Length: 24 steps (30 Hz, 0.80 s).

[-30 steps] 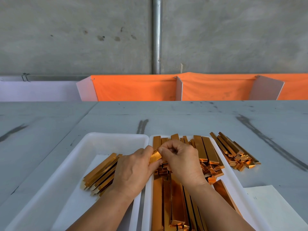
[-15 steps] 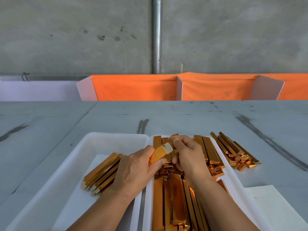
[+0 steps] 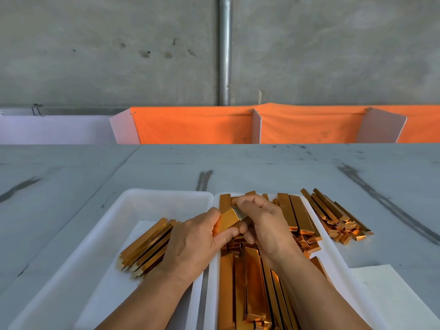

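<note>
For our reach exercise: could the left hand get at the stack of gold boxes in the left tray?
Probably yes: the stack lies uncovered just beside the left hand, nothing between them, though that hand grips a gold box it must first release.

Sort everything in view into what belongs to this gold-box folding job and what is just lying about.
In the job: left hand, right hand, gold box both hold, folded boxes in left tray, flat blanks in right tray, gold pile on the table.
Lying about: paper sheet, orange cloth, metal pipe.
</note>
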### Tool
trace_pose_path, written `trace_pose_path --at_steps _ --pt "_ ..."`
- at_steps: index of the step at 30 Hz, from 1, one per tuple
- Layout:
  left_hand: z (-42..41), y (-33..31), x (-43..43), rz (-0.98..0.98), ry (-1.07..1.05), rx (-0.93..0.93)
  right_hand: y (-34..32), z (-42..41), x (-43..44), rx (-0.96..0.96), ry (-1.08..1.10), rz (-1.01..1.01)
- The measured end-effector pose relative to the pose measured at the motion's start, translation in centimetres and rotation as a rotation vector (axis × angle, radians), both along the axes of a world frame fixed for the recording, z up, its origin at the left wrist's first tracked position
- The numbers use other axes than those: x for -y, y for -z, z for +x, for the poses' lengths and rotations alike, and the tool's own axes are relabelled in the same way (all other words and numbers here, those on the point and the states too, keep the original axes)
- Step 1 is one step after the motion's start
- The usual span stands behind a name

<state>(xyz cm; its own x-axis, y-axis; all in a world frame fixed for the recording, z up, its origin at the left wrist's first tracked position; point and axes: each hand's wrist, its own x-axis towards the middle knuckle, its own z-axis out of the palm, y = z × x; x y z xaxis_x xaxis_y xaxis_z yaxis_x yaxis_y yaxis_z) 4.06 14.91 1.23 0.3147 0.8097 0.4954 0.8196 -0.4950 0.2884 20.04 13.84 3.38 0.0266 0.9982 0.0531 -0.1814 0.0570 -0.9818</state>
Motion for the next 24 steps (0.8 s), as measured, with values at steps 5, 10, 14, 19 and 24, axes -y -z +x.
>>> trace_pose_path --at_steps 5,10,14,19,24 --pt "0.01 0.08 -0.02 0.019 -0.002 0.003 0.05 -0.06 0.08 0.021 0.021 0.025" --pt "0.04 0.10 -0.08 0.047 -0.005 0.012 0.17 0.07 -0.16 -0.018 -0.007 -0.035" --pt "-0.01 -0.15 0.09 0.042 0.049 0.040 0.10 0.27 -0.35 -0.058 -0.056 -0.090" --pt "-0.17 -0.14 0.21 0.036 0.123 0.090 -0.07 0.55 -0.61 -0.185 -0.115 -0.171" --pt "-0.03 -0.12 0.30 0.041 0.137 0.126 -0.07 0.73 -0.69 -0.262 -0.171 -0.207"
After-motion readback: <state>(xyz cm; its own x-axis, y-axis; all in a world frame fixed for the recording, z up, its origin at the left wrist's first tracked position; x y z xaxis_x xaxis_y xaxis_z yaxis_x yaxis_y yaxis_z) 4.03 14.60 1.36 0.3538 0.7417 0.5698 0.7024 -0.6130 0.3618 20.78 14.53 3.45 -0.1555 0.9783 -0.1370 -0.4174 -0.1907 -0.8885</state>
